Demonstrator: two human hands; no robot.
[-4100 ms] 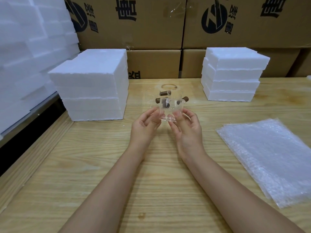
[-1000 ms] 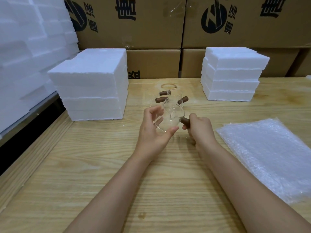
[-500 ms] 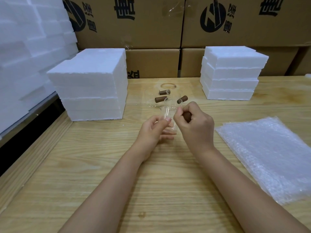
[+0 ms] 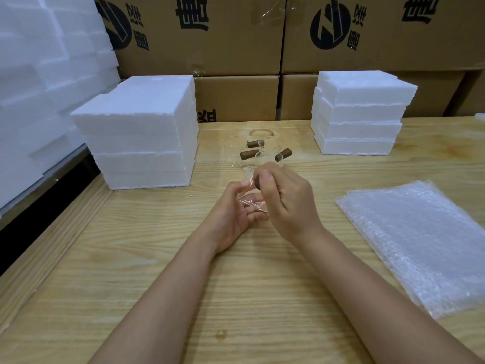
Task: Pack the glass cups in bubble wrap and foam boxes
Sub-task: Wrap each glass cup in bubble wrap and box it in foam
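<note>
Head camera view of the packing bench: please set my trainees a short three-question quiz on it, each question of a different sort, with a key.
1. True or false: the bubble wrap lies on the left hand's side of the table.
2. The right hand grips the glass cup by its: A rim; B brown handle; C base.
3. Fill in: beyond the hands, ___ other cups show brown handles.
Key: 1 false, it lies on the right hand's side; 2 B; 3 three.
</note>
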